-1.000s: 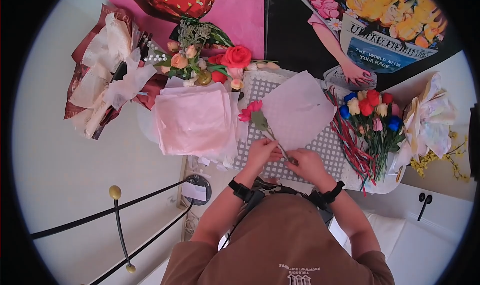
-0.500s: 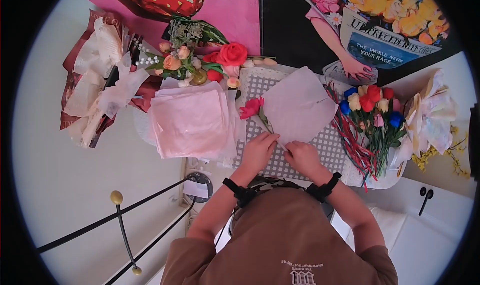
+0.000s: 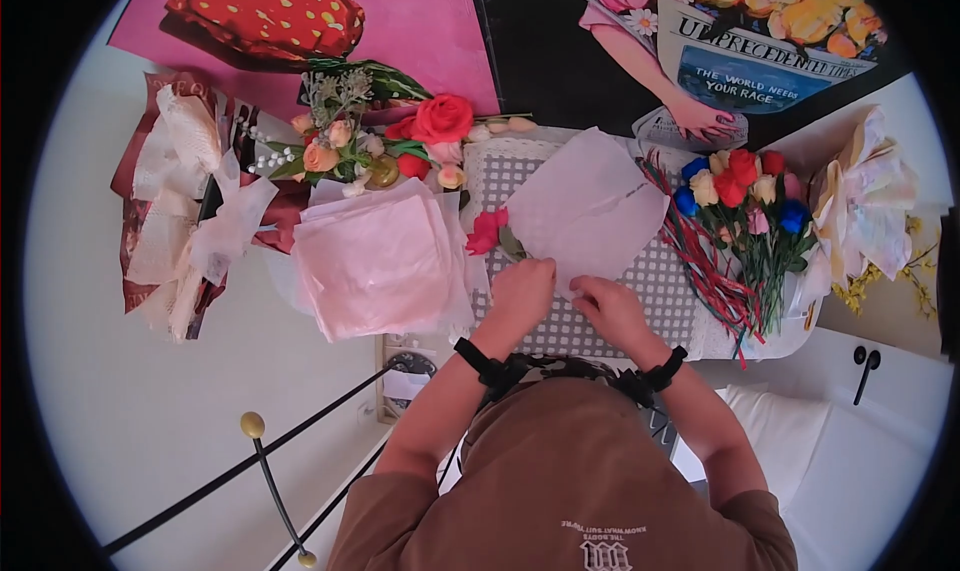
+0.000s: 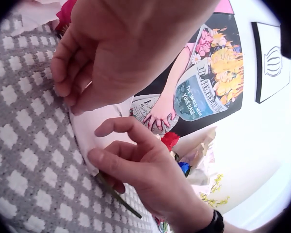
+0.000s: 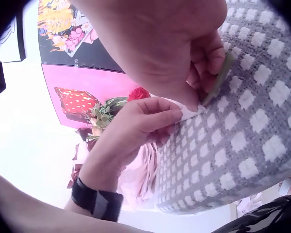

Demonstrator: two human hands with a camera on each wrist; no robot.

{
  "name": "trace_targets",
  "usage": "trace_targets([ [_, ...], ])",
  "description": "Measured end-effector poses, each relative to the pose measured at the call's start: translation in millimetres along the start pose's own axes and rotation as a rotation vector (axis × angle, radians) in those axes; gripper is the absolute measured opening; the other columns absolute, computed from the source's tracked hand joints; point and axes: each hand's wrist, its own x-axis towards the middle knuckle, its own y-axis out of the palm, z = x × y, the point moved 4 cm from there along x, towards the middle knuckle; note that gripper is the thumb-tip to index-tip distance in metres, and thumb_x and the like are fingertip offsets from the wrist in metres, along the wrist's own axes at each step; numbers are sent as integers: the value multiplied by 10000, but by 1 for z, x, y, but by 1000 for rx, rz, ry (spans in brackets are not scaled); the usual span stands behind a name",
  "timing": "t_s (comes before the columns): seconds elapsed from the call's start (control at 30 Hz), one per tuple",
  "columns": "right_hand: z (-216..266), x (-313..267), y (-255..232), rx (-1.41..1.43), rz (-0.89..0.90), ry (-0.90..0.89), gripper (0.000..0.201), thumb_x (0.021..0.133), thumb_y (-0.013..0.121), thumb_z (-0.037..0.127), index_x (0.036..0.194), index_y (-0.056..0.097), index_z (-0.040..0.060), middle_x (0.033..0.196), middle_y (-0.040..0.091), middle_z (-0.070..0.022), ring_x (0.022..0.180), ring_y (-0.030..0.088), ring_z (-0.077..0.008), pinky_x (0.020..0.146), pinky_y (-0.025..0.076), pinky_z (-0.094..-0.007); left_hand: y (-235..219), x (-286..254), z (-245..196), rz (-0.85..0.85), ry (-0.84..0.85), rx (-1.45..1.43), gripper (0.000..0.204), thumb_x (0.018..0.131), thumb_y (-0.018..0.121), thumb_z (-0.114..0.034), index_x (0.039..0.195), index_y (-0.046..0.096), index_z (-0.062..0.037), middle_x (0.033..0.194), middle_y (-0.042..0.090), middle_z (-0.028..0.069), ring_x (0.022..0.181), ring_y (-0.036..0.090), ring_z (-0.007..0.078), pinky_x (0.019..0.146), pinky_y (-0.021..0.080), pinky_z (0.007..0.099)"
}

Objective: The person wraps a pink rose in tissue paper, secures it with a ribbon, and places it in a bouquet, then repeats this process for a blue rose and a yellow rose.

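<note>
A bright pink flower (image 3: 486, 231) with a green leaf lies along the left edge of a pale tissue-like wrapping sheet (image 3: 590, 201). My left hand (image 3: 522, 296) pinches the edge of that sheet between thumb and fingers, just below the bloom. Opposite it, my right hand (image 4: 140, 170) has its thumb on the paper's lower corner and its fingers curled about the flower's stem (image 4: 119, 196). The green stem end sticks out below the paper, under the right hand. Part of the stem is hidden by the paper and hands.
A stack of pink sheets (image 3: 375, 261) lies left on the checked cloth (image 3: 660, 301). Behind it are loose flowers (image 3: 440, 121) and a wrapped bouquet (image 3: 185, 201). Rightward lie mixed roses (image 3: 735, 181), red ribbons (image 3: 700, 261) and an iridescent wrapped bouquet (image 3: 865, 211).
The flower's stem, bare between my hands earlier, is now mostly covered by paper and hands. My left hand has turned over the stem, and the bloom sits lower and further left. The head view has tilted.
</note>
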Motion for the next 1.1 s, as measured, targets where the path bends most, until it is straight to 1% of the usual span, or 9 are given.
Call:
trace_targets([
  [0.07,-2,-5,5,-165,-98,-222,92,851,685,158,922,694,101,784,608,-104,728,642,-329,652,524,-439,-7,5,-2,46,-77,-14,54,835,646,-129,841,646,-75,817,693,132,784,669,370,681,518,483],
  [0.2,0,-10,7,-233,-162,-225,98,823,718,145,918,709,122,801,599,-67,713,635,-285,618,516,-402,-6,13,2,117,-41,-43,59,832,656,-133,851,636,-81,793,689,133,766,665,374,678,518,478],
  [0.27,11,-15,4,-264,-244,-262,129,791,721,135,915,692,112,802,578,-55,744,630,-259,622,528,-394,-7,9,3,69,41,-61,55,834,658,-132,866,637,-94,808,686,123,771,664,367,672,518,475],
  [0.37,23,-14,4,-323,-277,-294,116,770,721,108,878,679,94,817,572,-44,773,626,-248,626,528,-382,-6,6,6,82,47,-86,60,846,654,-144,874,646,-92,837,679,106,805,668,342,676,520,467],
  [0.47,20,-10,11,-371,-291,-257,93,764,711,96,829,649,73,809,575,-59,779,624,-256,636,529,-382,-2,-2,8,-22,194,-116,64,844,649,-137,891,657,-95,858,639,83,798,660,318,670,523,442],
  [0.5,20,-11,14,-372,-284,-256,93,764,711,96,829,649,73,809,575,-59,779,624,-256,636,529,-382,0,-7,10,-21,189,-121,64,844,649,-137,891,657,-95,858,639,83,798,660,318,670,523,442],
  [0.57,17,-8,16,-415,-249,-240,96,750,704,90,790,622,60,801,577,-72,758,624,-265,629,526,-386,-3,-15,6,-132,331,-71,122,804,653,-116,925,667,-112,860,583,68,778,649,287,657,526,405],
  [0.77,7,-7,14,-427,-207,-386,94,740,694,94,777,616,58,769,583,-82,722,628,-265,607,520,-389,-3,-23,-1,-164,377,90,142,762,603,-100,903,627,-103,857,535,72,797,647,243,644,528,372],
  [1.1,7,-21,12,-512,-229,-507,80,751,681,107,762,609,74,717,579,-61,699,636,-240,582,522,-380,1,-24,-22,-126,420,241,77,758,588,-73,833,603,-79,892,560,73,850,642,265,697,537,373],
])
